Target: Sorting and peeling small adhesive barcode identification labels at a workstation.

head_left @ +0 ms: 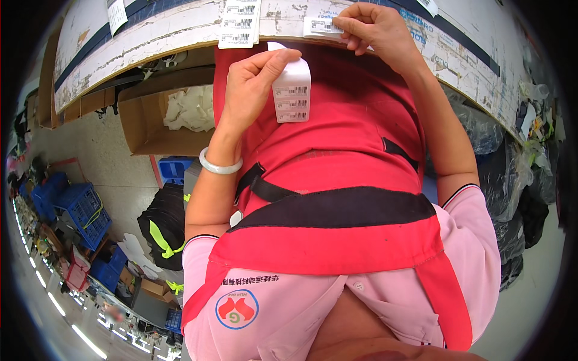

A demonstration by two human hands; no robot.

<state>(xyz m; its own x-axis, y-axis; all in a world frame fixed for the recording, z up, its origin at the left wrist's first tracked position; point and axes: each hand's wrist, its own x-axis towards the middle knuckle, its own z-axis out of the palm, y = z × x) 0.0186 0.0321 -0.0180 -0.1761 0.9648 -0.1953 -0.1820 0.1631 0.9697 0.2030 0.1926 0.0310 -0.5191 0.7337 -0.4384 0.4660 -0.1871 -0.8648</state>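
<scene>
My left hand (256, 78), a pale bangle on its wrist, pinches a strip of white barcode labels (292, 102) between thumb and fingers. The strip curls over and hangs down in front of the red apron. At the near edge of the table, my right hand (379, 36) has its thumb and forefinger closed on the right end of a small white barcode label (319, 26). Whether this label lies on a card or other pieces cannot be made out. Between the hands, further left, white barcode label sheets (238, 27) lie overlapping on the worn white table (174, 27).
Another white label (117, 15) lies at the table's far left. Below the table's left side stands a cardboard box (141, 126) with pale scraps inside. Blue crates (84, 216) and a black bundle (162, 222) are on the floor at left. Dark plastic-wrapped bags (500, 174) fill the right side.
</scene>
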